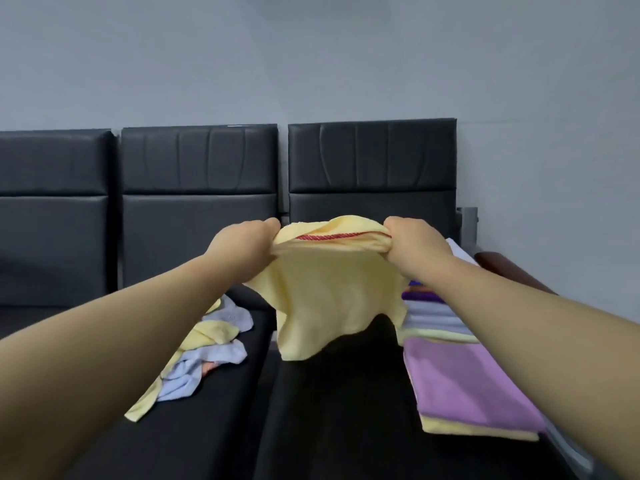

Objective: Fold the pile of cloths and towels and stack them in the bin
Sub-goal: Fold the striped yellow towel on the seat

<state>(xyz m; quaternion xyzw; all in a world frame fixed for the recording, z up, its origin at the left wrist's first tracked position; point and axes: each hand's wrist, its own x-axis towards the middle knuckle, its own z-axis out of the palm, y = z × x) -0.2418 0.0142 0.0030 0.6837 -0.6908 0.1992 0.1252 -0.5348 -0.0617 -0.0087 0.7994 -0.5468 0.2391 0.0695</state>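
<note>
Both arms reach forward, left hand (242, 244) and right hand (412, 240) raised at the same height, each with fingers curled in a tight grip on bunched fabric at the top edge of a yellow towel (332, 299). The towel is held in the air between the hands, above the black seat (346, 410), its lower part hanging loose and uneven with the bottom corner dangling clear of the cushion. A red stitched stripe (323, 236) runs along its top fold between the two grips. On the left seat lies the unfolded pile (204, 348), yellow, pale blue and a bit of pink, crumpled, partly hidden behind the left forearm. On the right sits the folded stack (464, 382), purple on top over yellow, more layers behind it; whether it sits in a bin cannot be told. Dark padded backrests (370, 157) behind, grey wall (311, 64) above, brown armrest (495, 263) far right
</note>
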